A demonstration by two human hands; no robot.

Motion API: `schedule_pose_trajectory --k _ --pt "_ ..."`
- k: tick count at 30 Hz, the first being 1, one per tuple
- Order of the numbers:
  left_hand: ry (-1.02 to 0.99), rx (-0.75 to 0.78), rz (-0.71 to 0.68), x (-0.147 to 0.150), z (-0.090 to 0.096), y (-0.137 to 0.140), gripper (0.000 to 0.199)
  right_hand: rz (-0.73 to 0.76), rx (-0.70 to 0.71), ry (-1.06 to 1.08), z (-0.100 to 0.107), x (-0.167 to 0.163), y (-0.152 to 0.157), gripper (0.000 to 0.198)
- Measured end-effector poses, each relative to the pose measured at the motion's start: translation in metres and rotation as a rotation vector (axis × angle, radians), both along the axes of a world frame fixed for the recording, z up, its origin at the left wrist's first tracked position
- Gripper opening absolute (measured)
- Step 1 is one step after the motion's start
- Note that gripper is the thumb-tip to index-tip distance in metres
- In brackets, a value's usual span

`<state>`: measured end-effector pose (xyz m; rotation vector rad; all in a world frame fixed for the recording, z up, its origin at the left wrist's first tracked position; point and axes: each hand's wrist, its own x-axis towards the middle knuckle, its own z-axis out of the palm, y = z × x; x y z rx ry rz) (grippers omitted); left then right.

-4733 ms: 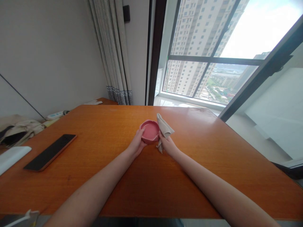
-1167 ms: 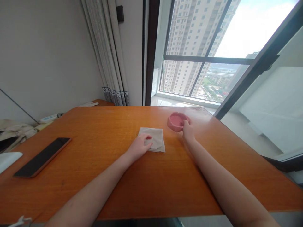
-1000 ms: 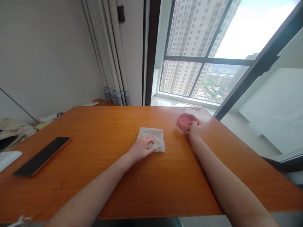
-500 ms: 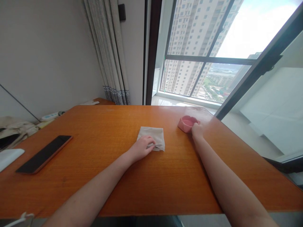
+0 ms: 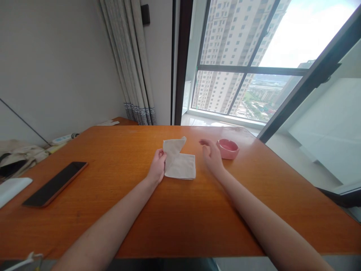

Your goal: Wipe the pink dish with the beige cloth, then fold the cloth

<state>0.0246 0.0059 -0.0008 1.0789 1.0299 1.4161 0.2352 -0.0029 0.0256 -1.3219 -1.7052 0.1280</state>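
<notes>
A pale beige cloth (image 5: 180, 166) lies folded on the wooden table. Its upper left part is lifted, pinched at the left edge by my left hand (image 5: 158, 164). To the right of the cloth, my right hand (image 5: 212, 155) is held over the table with fingers apart and nothing in them. Just beyond it on the right stands a pink ashtray (image 5: 229, 151) with a notched rim, apart from the cloth.
On the left of the table (image 5: 113, 226) lies a dark phone-like slab (image 5: 56, 184) with an orange edge. A white object (image 5: 12, 192) sits beside it at the far left. A white cord (image 5: 26, 261) shows at the lower left corner, and a window rises behind.
The ashtray has shifted slightly right and my right hand has let go of it, moving left toward the cloth. My left hand has gone from resting on the cloth to lifting its left edge.
</notes>
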Motion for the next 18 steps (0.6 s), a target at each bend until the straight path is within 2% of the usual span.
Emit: schedule_pose_trajectory --k 2,5,7,10,13,16,18 --pt "-0.05 0.0 0.092 -0.006 0.003 0.006 0.01 0.207 -0.21 -0.222 -0.011 -0.034 -0.011 0.042" --pt "-0.032 -0.052 0.316 -0.026 0.007 0.02 0.015 0.2 -0.495 -0.446 -0.031 -0.057 -0.017 0.051" --pt "-0.001 -0.122 0.469 -0.043 0.007 0.031 0.019 0.17 -0.582 -0.518 -0.037 -0.054 -0.012 0.051" --pt "0.081 -0.175 0.596 -0.069 0.005 0.044 0.026 0.177 -0.6 -0.554 -0.035 -0.033 0.0 0.052" --pt "0.203 -0.162 0.597 -0.087 0.003 0.05 0.027 0.153 -0.586 -0.556 -0.028 -0.012 0.01 0.051" --pt "0.337 -0.146 0.473 -0.096 0.002 0.05 0.017 -0.029 -0.569 -0.555 -0.023 0.003 0.012 0.054" --pt "0.575 -0.121 0.347 -0.098 0.003 0.048 0.009 -0.184 -0.586 -0.561 -0.019 0.009 0.012 0.057"
